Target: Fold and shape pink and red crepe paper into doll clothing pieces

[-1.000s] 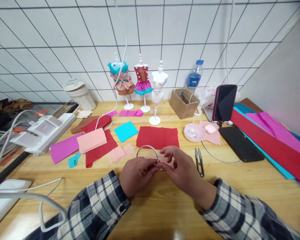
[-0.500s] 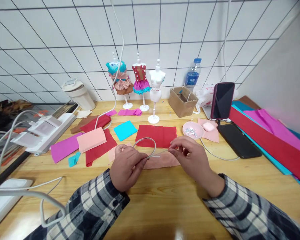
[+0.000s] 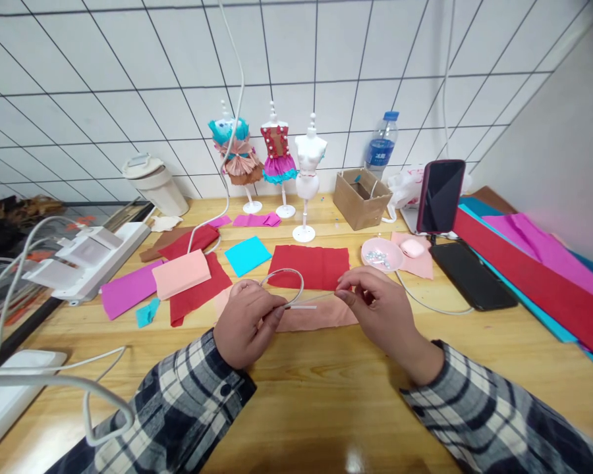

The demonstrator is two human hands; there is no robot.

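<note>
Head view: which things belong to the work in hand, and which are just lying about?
In use, it seems:
thin loop, held by the left hand, one end pinched by the right hand
peach strip beneath, probably

Apparently just lying about:
flat black phone
blue-capped bottle
lidded cup
power strip

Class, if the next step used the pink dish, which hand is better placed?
Probably the right hand: the pink dish lies just beyond it, while the left hand is farther off, holding the thin ring.
</note>
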